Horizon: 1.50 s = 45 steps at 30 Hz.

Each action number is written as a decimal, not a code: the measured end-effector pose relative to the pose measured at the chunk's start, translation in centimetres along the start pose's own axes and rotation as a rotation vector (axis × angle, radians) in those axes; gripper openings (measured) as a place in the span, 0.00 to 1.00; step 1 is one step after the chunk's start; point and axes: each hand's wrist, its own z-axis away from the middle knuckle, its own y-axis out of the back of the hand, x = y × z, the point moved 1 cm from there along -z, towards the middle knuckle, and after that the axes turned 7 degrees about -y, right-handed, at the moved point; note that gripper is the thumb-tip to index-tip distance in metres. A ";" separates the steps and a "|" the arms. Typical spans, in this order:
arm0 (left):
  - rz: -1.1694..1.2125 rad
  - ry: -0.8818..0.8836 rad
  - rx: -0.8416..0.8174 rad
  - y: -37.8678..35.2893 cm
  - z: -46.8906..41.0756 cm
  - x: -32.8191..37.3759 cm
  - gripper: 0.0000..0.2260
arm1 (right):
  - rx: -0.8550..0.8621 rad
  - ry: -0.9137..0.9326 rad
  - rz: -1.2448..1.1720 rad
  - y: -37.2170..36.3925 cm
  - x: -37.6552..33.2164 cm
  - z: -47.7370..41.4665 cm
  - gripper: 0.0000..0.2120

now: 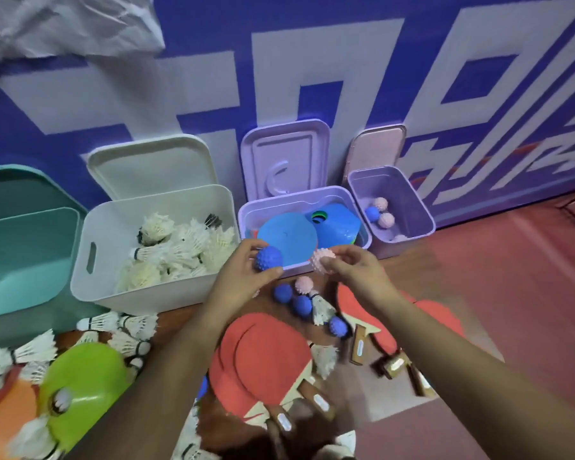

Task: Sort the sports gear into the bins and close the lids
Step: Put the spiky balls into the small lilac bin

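Note:
My left hand (243, 277) grips a blue spiky ball (268, 257). My right hand (356, 270) pinches a pink spiky ball (322, 260). Both are held up in front of the lavender bin (246, 217), which holds blue disc cones (287, 239). Right of it, a small purple bin (409, 194) contains pink and blue spiky balls (379, 212). A white bin (90, 277) is full of shuttlecocks (176, 247). A teal bin (24, 257) stands at the far left. All lids are off or leaning behind the bins.
On the floor lie more spiky balls (292, 297), several red table tennis paddles (266, 356), loose shuttlecocks (120, 330), and a green disc cone (83, 383) over an orange one (10, 413). A blue and white wall stands behind the bins.

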 end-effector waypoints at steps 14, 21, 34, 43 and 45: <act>-0.607 -0.154 -0.160 -23.4 -16.7 0.2 0.23 | 0.278 0.244 0.744 19.3 -1.8 -12.1 0.14; -0.697 -0.176 -0.206 -24.9 -19.9 -2.2 0.26 | 0.202 0.230 0.820 19.0 -0.3 -16.5 0.10; -0.493 -0.041 -0.157 -13.9 -4.2 -4.8 0.06 | -0.079 0.364 0.820 11.7 3.9 -6.1 0.12; -0.944 0.139 0.074 -6.7 -0.4 -12.0 0.17 | -0.287 0.254 1.057 2.2 9.7 -4.7 0.20; -1.002 0.177 0.103 -6.1 -0.8 -12.6 0.24 | -0.286 0.281 1.134 0.5 10.1 -5.1 0.24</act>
